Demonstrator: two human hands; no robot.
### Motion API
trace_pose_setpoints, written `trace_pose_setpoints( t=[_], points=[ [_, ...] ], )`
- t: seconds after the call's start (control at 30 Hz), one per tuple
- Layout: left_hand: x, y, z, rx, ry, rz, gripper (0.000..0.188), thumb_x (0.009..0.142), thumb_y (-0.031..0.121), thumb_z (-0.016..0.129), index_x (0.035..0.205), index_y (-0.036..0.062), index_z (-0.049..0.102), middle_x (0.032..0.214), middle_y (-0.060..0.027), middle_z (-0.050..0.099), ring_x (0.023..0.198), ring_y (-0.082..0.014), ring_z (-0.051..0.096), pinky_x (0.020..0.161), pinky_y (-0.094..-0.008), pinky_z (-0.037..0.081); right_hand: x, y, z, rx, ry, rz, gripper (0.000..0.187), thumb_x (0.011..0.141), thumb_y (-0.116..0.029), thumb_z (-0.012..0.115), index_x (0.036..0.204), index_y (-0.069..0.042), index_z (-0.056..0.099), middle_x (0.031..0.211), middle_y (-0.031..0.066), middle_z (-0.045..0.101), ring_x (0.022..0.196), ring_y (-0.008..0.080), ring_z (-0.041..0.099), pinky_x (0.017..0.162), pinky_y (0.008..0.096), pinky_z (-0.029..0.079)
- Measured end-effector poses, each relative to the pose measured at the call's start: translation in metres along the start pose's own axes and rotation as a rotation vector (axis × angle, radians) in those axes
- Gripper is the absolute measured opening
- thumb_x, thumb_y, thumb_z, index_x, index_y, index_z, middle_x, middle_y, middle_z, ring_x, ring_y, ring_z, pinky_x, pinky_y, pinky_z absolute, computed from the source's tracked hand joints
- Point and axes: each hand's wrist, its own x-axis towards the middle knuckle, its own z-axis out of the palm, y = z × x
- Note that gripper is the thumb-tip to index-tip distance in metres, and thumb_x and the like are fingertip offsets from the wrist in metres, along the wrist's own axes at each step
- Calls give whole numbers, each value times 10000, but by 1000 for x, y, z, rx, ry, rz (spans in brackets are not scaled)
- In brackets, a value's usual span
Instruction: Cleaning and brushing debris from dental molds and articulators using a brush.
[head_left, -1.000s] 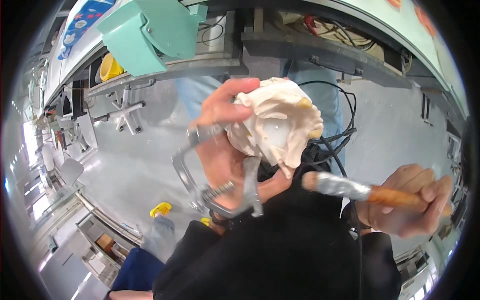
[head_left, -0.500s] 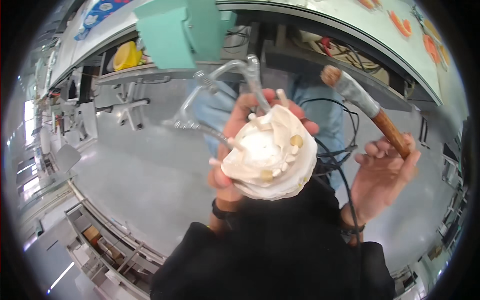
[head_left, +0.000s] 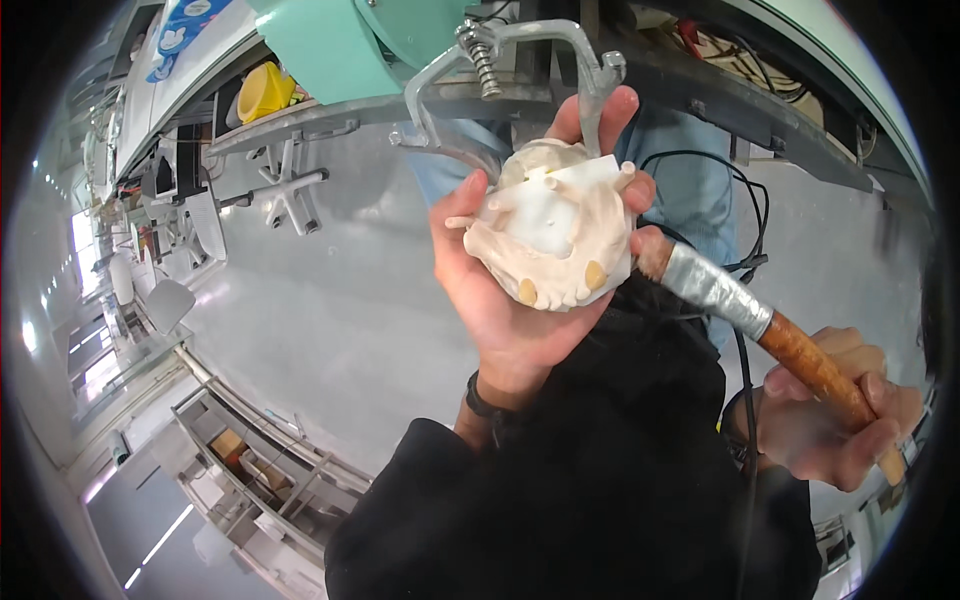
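Observation:
A cream plaster dental model (head_left: 548, 225) with two yellowish teeth and several short pegs rests in my left hand (head_left: 530, 325). The fingers curl around its sides from beneath, and the palm is partly hidden by it. A silver metal articulator frame (head_left: 590, 85) with a spring extends from the model's far side. My right hand (head_left: 830, 410), lower and to the right, is closed around the wooden handle of a brush (head_left: 722, 290). Its silver ferrule and brown tip point at the model's right side. The tip is close to my left fingertips; whether they touch, I cannot tell.
Ahead stands a workbench (head_left: 400, 118) with a green panel (head_left: 330, 45) and a yellow bowl (head_left: 265, 92) on its shelf. Black cables (head_left: 740, 180) hang near my legs. Chairs (head_left: 285, 190) and a grey cabinet (head_left: 270, 480) stand to the left.
My left hand has turned the model so its teeth face me, and the articulator has swung to the far side. My right hand has moved down and right, its fingers tightening on the brush handle.

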Motion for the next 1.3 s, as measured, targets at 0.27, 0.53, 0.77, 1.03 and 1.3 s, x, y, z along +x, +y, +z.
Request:
trace_pose_setpoints(
  t=[0.27, 0.53, 0.77, 1.03, 1.3],
  points=[
    [-1, -6, 3, 28, -3, 35, 664, 752, 481, 461, 1281, 82, 433, 1375, -95, 352, 907, -289, 491, 688, -402, 428, -2, 2, 19, -184, 26, -60, 360, 939, -290, 366, 1124, 17, 389, 660, 152, 531, 459, 174, 498, 391, 248, 409],
    [0, -9, 4, 67, -44, 87, 577, 722, 264, 565, 1243, 73, 405, 1360, -28, 365, 891, -221, 405, 719, -339, 392, 4, 3, 30, -231, 36, -69, 350, 925, -234, 385, 1161, 24, 385, 625, 129, 529, 481, 155, 507, 408, 236, 410],
    [-2, -11, 7, 57, -39, 49, 562, 721, 239, 566, 1233, 78, 401, 1344, -18, 378, 867, -214, 401, 702, -331, 383, 19, 16, 44, -141, 220, -263, 435, 929, -356, 342, 954, 65, 446, 610, 140, 523, 443, 173, 485, 383, 243, 400],
    [-3, -11, 5, 38, -50, 26, 536, 735, 216, 566, 1220, 91, 375, 1319, -31, 396, 867, -209, 403, 700, -324, 381, 18, 15, 46, -112, 203, -275, 501, 933, -401, 333, 916, 88, 440, 612, 140, 516, 437, 177, 474, 391, 252, 397],
    [-5, -13, 0, -44, -33, 2, 518, 762, 183, 558, 1237, 88, 374, 1332, -43, 391, 905, -194, 414, 725, -306, 396, 7, 13, 45, -88, 160, -167, 361, 943, -321, 324, 1059, 13, 396, 595, 161, 518, 421, 207, 466, 396, 271, 400]
  ],
)
